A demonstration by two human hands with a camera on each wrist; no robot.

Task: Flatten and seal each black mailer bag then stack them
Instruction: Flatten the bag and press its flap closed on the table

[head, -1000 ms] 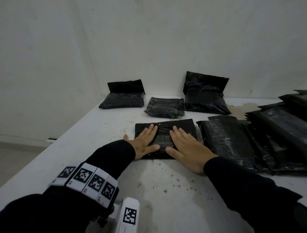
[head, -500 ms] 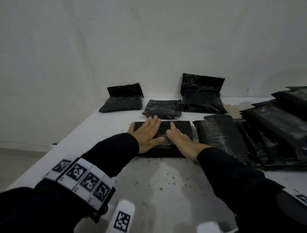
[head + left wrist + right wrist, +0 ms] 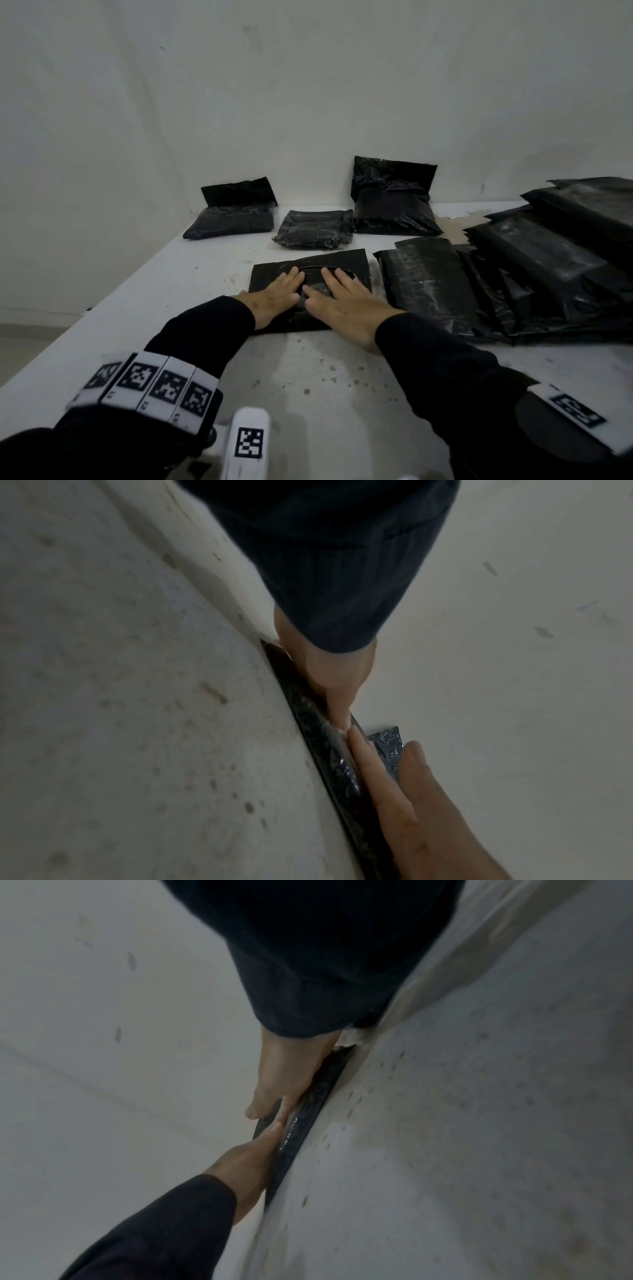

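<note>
- mailer bag (image 3: pixel 346 265) lies flat near the bench's (image 3: pixel 191 274) front edge, long axis left to right, straight ahead of both hands.
- left hand (image 3: pixel 274 301) and right hand (image 3: pixel 342 305), fingers straight, press side by side on it; neither is nearer.
- bags: this one's contents hidden; stack (image 3: pixel 548 267) just beside at the right edge.
</note>
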